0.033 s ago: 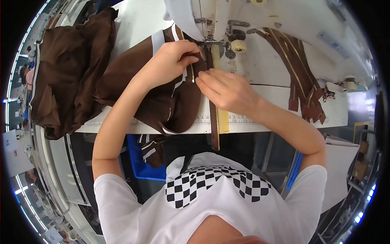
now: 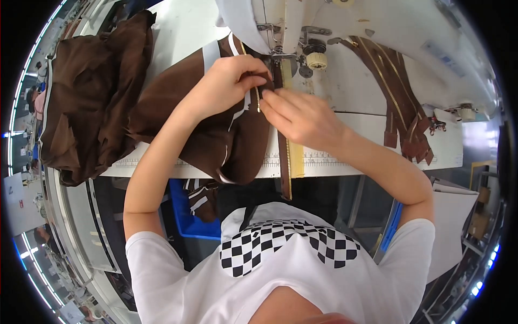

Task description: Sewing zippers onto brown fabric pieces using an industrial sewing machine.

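My left hand (image 2: 226,83) has its fingers curled onto the brown fabric piece (image 2: 172,94), which has white edging and a brass zipper (image 2: 258,100), just left of the sewing machine's presser foot (image 2: 280,55). My right hand (image 2: 297,116) pinches the fabric beside that zipper, fingertips close below my left hand's. A long brown zipper tape (image 2: 285,167) with brass teeth runs from under the foot down past the table's front edge, along a yellow strip (image 2: 297,164). Exactly what lies between my fingertips is partly hidden.
Crumpled brown fabric (image 2: 94,92) lies at the left and several loose brown zippers (image 2: 399,97) at the right on the white table (image 2: 350,164), which has a ruler edge. A blue bin (image 2: 181,216) holding brown pieces sits below. Other people are small at the far left rim.
My right hand has moved slightly up and toward my left hand, and the fabric under my hands has shifted a little to the right.
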The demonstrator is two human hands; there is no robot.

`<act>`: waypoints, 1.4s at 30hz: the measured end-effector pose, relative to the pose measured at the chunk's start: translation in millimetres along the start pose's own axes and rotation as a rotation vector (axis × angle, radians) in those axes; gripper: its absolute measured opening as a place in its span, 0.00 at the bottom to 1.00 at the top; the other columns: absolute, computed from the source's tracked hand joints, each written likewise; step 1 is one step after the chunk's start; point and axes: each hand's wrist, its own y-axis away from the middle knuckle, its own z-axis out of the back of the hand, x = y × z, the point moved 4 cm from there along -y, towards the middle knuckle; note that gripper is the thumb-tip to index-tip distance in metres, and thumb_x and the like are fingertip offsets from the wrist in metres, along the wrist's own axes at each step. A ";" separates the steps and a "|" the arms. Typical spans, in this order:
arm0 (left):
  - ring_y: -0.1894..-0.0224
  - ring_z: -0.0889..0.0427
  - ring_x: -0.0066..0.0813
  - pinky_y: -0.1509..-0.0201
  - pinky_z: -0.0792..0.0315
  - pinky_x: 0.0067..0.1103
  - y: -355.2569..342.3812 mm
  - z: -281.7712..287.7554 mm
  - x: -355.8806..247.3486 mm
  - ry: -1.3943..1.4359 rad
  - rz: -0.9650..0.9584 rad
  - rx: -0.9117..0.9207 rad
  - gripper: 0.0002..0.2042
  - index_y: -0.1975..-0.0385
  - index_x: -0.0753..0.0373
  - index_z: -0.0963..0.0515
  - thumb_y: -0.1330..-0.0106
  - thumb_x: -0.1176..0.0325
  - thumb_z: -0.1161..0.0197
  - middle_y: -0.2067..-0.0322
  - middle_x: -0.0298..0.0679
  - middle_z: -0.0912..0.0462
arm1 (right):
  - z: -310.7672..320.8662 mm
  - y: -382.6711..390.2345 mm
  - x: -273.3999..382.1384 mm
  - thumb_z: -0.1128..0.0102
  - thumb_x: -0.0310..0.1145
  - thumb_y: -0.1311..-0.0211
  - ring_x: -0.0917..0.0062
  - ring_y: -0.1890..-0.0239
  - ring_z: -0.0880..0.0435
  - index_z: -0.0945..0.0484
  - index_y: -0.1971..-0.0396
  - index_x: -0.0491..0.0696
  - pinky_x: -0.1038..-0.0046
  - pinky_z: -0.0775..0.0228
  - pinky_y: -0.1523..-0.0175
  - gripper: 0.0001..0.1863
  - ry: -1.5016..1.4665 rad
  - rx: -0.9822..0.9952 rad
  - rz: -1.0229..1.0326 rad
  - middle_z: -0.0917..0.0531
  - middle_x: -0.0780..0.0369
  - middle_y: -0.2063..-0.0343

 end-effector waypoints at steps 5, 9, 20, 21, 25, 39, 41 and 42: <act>0.74 0.22 0.30 0.67 0.27 0.23 -3.5 -13.1 -3.4 -0.166 -0.050 -0.220 0.09 0.62 0.63 0.20 0.42 0.78 0.36 0.72 0.40 0.18 | -5.9 10.4 -10.8 0.38 0.25 0.59 0.74 0.63 0.17 0.19 0.66 0.41 0.76 0.22 0.64 0.15 0.076 0.071 -0.135 0.18 0.59 0.63; 0.73 0.22 0.32 0.67 0.27 0.24 -2.3 -14.2 -5.3 -0.331 -0.132 -0.280 0.09 0.64 0.63 0.19 0.44 0.79 0.35 0.72 0.39 0.18 | -8.7 10.9 -10.8 0.38 0.25 0.59 0.74 0.62 0.17 0.19 0.66 0.40 0.77 0.22 0.63 0.14 0.073 0.105 -0.189 0.18 0.59 0.63; 0.66 0.24 0.35 0.63 0.25 0.26 4.2 -18.3 -7.7 -0.424 -0.328 -0.301 0.13 0.68 0.62 0.16 0.54 0.84 0.36 0.70 0.36 0.19 | -13.1 11.1 -7.8 0.40 0.28 0.65 0.77 0.73 0.23 0.22 0.76 0.40 0.83 0.27 0.74 0.11 0.102 0.058 -0.132 0.23 0.61 0.76; 0.66 0.24 0.34 0.62 0.25 0.26 4.0 -18.8 -8.9 -0.429 -0.341 -0.294 0.14 0.68 0.62 0.16 0.56 0.85 0.36 0.70 0.36 0.19 | -12.4 11.4 -7.8 0.40 0.28 0.65 0.77 0.73 0.23 0.22 0.76 0.40 0.83 0.27 0.74 0.11 0.101 0.058 -0.132 0.23 0.61 0.76; 0.66 0.24 0.34 0.62 0.25 0.26 4.5 -19.1 -9.0 -0.439 -0.349 -0.294 0.16 0.68 0.62 0.16 0.59 0.85 0.37 0.69 0.35 0.19 | -12.9 11.6 -7.4 0.40 0.27 0.64 0.78 0.72 0.23 0.23 0.76 0.40 0.83 0.27 0.74 0.10 0.096 0.064 -0.136 0.24 0.62 0.76; 0.64 0.23 0.33 0.62 0.25 0.24 15.0 -31.5 -15.9 -0.614 -0.451 -0.403 0.15 0.67 0.63 0.17 0.58 0.80 0.36 0.67 0.34 0.18 | -3.3 7.2 -14.2 0.39 0.24 0.55 0.69 0.54 0.18 0.20 0.65 0.39 0.73 0.22 0.54 0.13 -0.063 0.139 -0.237 0.18 0.57 0.60; 0.63 0.23 0.32 0.61 0.25 0.24 15.8 -32.9 -5.0 -0.580 -0.467 -0.416 0.15 0.67 0.63 0.17 0.58 0.79 0.36 0.65 0.34 0.17 | -2.4 8.1 -15.1 0.41 0.26 0.56 0.68 0.53 0.19 0.22 0.67 0.39 0.73 0.26 0.47 0.13 -0.040 0.123 -0.215 0.19 0.57 0.63; 0.61 0.22 0.32 0.61 0.25 0.24 15.3 -31.2 -0.2 -0.552 -0.494 -0.410 0.14 0.67 0.63 0.17 0.58 0.78 0.36 0.63 0.34 0.16 | -3.6 5.9 -16.1 0.41 0.26 0.56 0.68 0.53 0.19 0.22 0.67 0.39 0.73 0.26 0.47 0.13 -0.038 0.124 -0.204 0.19 0.57 0.63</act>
